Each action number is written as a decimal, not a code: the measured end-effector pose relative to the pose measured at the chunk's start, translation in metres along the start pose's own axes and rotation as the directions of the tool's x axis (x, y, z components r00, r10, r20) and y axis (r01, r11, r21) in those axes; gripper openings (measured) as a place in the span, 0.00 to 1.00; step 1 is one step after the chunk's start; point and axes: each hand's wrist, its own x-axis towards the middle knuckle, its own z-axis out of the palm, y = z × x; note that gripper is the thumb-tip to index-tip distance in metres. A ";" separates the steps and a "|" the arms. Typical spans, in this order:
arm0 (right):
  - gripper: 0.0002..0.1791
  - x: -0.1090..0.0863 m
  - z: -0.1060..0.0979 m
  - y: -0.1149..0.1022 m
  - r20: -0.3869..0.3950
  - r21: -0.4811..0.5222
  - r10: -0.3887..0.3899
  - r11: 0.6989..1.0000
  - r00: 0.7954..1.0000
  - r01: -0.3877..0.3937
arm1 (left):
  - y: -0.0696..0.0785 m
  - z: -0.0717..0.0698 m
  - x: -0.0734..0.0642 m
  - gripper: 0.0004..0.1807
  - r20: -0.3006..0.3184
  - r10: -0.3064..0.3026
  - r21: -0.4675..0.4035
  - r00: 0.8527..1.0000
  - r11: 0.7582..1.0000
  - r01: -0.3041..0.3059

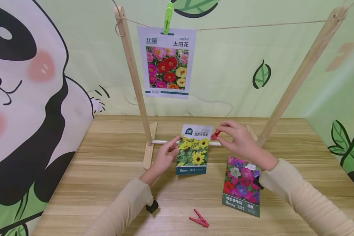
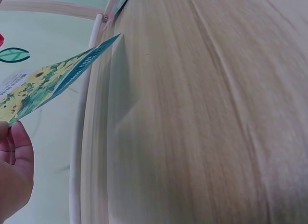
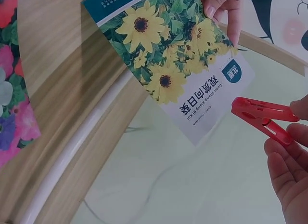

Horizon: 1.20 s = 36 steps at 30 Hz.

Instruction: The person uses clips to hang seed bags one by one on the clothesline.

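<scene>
Sunflower packet (image 1: 193,152) | left hand (image 1: 165,155) pinches | every view | green clip (image 1: 167,19) | head only

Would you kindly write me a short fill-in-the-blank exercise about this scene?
The right hand pinches a ____ clothespin.
The left hand holds a packet picturing ____ flowers.
The clip on the hanging packet is ____.
In the head view, the purple-flowered packet is partly hidden by the ____ arm.
Missing words: red; yellow; green; right.
</scene>
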 end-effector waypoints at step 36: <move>0.15 0.024 -0.019 -0.001 -0.045 -0.003 -0.095 0.996 0.994 0.095 | 0.006 0.002 0.005 0.27 -0.043 -0.015 -0.085 0.999 0.996 0.011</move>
